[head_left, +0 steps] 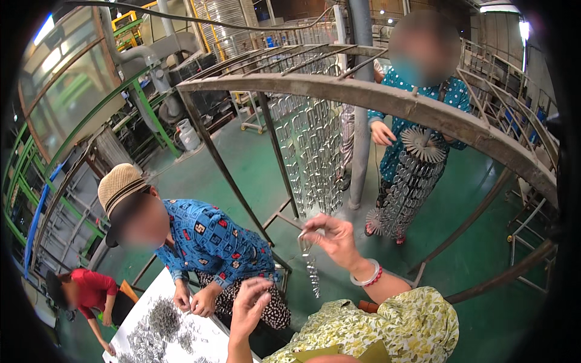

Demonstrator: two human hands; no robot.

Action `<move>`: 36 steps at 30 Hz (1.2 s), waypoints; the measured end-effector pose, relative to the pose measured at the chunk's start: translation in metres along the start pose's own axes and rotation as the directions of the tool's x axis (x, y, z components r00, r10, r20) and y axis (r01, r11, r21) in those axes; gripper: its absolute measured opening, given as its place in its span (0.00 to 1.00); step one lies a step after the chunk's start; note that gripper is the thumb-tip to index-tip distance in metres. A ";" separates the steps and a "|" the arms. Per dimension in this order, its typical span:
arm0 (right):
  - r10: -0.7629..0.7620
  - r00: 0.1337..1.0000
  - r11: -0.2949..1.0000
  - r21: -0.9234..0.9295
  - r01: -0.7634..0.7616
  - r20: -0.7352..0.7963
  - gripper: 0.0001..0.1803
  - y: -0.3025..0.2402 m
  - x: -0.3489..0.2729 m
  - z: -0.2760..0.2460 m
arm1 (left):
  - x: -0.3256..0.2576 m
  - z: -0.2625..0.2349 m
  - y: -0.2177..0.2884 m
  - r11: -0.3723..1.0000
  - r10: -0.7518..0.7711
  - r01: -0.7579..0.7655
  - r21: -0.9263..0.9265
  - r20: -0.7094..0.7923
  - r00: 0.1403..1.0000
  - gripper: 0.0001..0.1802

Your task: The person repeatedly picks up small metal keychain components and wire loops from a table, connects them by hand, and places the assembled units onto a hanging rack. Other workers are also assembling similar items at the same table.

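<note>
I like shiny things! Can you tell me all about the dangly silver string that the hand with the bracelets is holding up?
The thin dangling string of small silvery metal pieces hangs straight down from the fingertips of the right hand, which pinches its top end. It looks like many tiny shiny clips threaded closely on a wire, wider toward the lower end. It hangs free in the air over the green floor, touching nothing else. The left hand is below and beside it, apart from it.

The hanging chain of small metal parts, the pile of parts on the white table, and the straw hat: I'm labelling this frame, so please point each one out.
chain of metal parts [312,273], head view, mid-length of the strand.
pile of parts [162,317], head view, centre of the heap.
straw hat [119,184], head view, its crown.
</note>
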State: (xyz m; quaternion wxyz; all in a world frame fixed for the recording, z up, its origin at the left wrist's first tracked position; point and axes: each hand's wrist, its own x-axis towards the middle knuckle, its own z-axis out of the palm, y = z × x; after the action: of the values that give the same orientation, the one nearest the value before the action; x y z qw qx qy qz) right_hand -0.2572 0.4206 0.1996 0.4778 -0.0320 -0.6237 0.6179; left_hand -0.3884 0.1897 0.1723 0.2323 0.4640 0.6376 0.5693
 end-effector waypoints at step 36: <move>-0.473 0.812 0.759 -0.627 0.177 -0.343 0.13 -0.063 0.262 -0.263 | -0.032 -0.045 -0.100 0.788 -0.330 -0.009 0.615 0.436 0.837 0.18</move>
State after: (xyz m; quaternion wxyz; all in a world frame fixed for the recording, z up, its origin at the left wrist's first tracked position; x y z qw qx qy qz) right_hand -0.1976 0.7655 0.3381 0.6887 -0.2125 -0.6344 0.2794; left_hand -0.4434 0.1470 0.0821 0.2886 0.5910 0.7340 0.1696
